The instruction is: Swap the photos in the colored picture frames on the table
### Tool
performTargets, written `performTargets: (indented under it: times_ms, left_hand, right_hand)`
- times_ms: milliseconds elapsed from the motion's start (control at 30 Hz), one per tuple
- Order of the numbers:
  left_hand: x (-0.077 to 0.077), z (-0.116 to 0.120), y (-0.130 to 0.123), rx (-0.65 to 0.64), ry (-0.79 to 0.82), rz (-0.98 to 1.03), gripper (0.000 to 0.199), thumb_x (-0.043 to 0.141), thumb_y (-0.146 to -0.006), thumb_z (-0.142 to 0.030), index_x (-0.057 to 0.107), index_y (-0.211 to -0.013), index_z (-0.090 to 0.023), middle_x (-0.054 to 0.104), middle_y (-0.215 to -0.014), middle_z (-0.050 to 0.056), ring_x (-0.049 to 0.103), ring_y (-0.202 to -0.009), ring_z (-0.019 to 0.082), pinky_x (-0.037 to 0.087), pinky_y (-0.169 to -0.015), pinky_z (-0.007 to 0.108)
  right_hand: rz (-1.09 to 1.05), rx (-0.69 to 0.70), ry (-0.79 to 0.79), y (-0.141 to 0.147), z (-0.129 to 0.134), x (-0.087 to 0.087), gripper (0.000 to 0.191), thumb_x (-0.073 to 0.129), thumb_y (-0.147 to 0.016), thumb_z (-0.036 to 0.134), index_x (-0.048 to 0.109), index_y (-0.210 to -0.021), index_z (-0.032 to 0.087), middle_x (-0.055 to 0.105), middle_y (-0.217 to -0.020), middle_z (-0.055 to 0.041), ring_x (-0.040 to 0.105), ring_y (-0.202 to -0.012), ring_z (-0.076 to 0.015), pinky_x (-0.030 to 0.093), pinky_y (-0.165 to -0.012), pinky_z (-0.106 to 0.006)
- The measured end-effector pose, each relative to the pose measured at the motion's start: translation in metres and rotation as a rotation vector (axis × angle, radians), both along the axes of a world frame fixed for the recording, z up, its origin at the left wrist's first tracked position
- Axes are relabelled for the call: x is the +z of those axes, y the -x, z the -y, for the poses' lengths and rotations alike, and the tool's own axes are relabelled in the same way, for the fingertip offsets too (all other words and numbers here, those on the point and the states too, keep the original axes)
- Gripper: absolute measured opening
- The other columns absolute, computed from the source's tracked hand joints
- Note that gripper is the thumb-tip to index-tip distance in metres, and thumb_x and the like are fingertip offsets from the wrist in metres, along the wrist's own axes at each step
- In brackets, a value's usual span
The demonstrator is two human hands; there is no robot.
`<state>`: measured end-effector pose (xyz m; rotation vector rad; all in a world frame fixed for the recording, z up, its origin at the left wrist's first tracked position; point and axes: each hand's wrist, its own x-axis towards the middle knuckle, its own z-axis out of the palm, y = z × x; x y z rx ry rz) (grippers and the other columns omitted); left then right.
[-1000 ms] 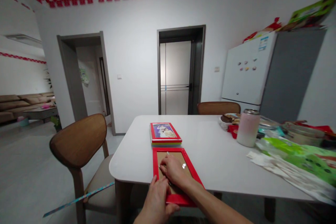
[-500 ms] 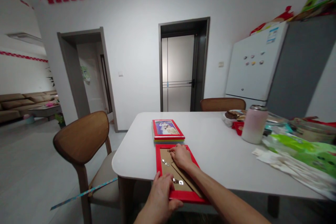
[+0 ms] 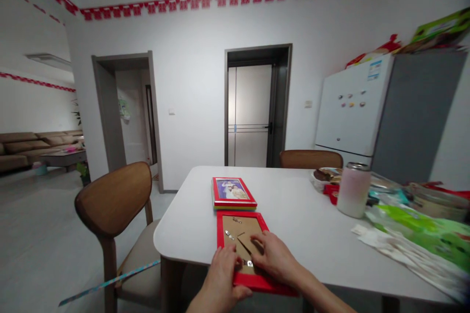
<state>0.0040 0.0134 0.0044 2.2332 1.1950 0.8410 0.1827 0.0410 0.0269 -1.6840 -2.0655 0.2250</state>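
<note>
1. Red rim in its grasp, the left hand (image 3: 223,276) sits at eight o'clock on the red frame (image 3: 262,283), thumb along the near edge, presumably to steady it.
2. At three o'clock, the right hand (image 3: 279,259) bends its fingers over the brown backing board (image 3: 251,227); whether they pinch anything, I cannot tell.
3. The frame lies face down at the near edge of the table (image 3: 293,215), likely to keep its metal clips (image 3: 249,263) reachable.
4. Just beyond, at twelve o'clock, a stack of frames (image 3: 232,190) rests picture up, seemingly kept handy.
5. At two o'clock stands a bottle (image 3: 354,190), well apart, probably leaving elbow room.
</note>
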Motion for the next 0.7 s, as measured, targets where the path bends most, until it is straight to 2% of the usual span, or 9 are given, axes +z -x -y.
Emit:
performTargets:
  times_ms: [67, 133, 267, 367, 433, 533, 600, 700]
  left_hand:
    - [0.001, 0.0, -0.002, 0.005, 0.037, 0.085, 0.052, 0.07, -0.054, -0.018, 0.048, -0.102, -0.015, 0.032, -0.13, 0.015, 0.029, -0.118, 0.027, 0.024, -0.098, 0.042]
    - [0.003, -0.003, -0.006, 0.051, 0.054, 0.233, 0.053, 0.062, -0.063, -0.019, 0.041, -0.111, -0.014, 0.028, -0.132, 0.016, 0.03, -0.119, 0.024, 0.027, -0.098, 0.039]
    - [0.011, -0.017, -0.007, 0.213, 0.082, 0.62, 0.044, 0.048, -0.072, -0.016, 0.035, -0.114, -0.017, 0.044, -0.122, 0.011, 0.046, -0.107, 0.018, 0.037, -0.09, 0.032]
    - [0.015, -0.028, 0.013, 0.275, 0.201, 0.89, 0.037, 0.046, -0.07, -0.014, 0.039, -0.107, -0.017, 0.058, -0.103, 0.007, 0.058, -0.089, 0.017, 0.046, -0.074, 0.028]
    - [0.015, -0.033, 0.036, 0.309, 0.272, 0.987, 0.035, 0.049, -0.068, -0.014, 0.041, -0.102, -0.016, 0.063, -0.089, 0.004, 0.061, -0.079, 0.017, 0.048, -0.066, 0.026]
    - [0.011, -0.035, 0.073, 0.38, 0.35, 1.013, 0.033, 0.05, -0.067, -0.011, 0.043, -0.098, -0.017, 0.064, -0.072, 0.0, 0.062, -0.064, 0.014, 0.048, -0.06, 0.024]
    - [0.007, -0.037, 0.092, 0.429, 0.387, 0.968, 0.031, 0.048, -0.068, -0.007, 0.043, -0.096, -0.018, 0.063, -0.069, -0.001, 0.061, -0.059, 0.013, 0.047, -0.057, 0.024]
    - [0.0, -0.042, 0.107, 0.503, 0.342, 0.754, 0.028, 0.043, -0.071, -0.005, 0.042, -0.097, -0.017, 0.063, -0.072, 0.0, 0.062, -0.062, 0.013, 0.047, -0.057, 0.023]
  right_hand:
    - [-0.008, -0.008, 0.004, 0.0, -0.004, 0.008, 0.031, 0.05, -0.06, 0.024, 0.063, -0.088, 0.016, 0.06, -0.086, -0.0099, 0.054, -0.077, -0.0181, 0.039, -0.066, -0.024]
    - [-0.01, -0.002, -0.007, 0.001, -0.004, 0.019, 0.029, 0.05, -0.06, 0.024, 0.064, -0.084, 0.016, 0.061, -0.086, -0.0094, 0.055, -0.076, -0.0178, 0.039, -0.066, -0.024]
    - [-0.065, 0.048, -0.062, 0.017, 0.002, 0.04, 0.025, 0.051, -0.061, 0.026, 0.065, -0.081, 0.019, 0.06, -0.087, -0.0073, 0.054, -0.076, -0.0168, 0.039, -0.068, -0.024]
    - [-0.183, 0.138, -0.093, 0.032, 0.006, 0.046, 0.029, 0.051, -0.065, 0.031, 0.063, -0.088, 0.019, 0.059, -0.09, -0.0072, 0.053, -0.079, -0.0165, 0.04, -0.07, -0.024]
    - [-0.231, 0.148, -0.112, 0.033, 0.004, 0.042, 0.035, 0.049, -0.069, 0.035, 0.06, -0.097, 0.018, 0.059, -0.093, -0.0079, 0.054, -0.079, -0.0168, 0.041, -0.07, -0.026]
    - [-0.159, 0.006, -0.121, 0.011, -0.006, 0.028, 0.037, 0.046, -0.071, 0.032, 0.057, -0.102, 0.016, 0.059, -0.096, -0.0095, 0.054, -0.082, -0.018, 0.04, -0.075, -0.028]
    - [-0.063, -0.112, -0.087, -0.01, -0.013, 0.015, 0.036, 0.045, -0.07, 0.029, 0.057, -0.101, 0.014, 0.06, -0.094, -0.0111, 0.055, -0.084, -0.0194, 0.039, -0.077, -0.029]
    - [0.021, -0.211, 0.009, -0.034, -0.02, -0.003, 0.039, 0.044, -0.069, 0.029, 0.055, -0.103, 0.012, 0.062, -0.091, -0.0129, 0.057, -0.081, -0.0211, 0.04, -0.072, -0.03]
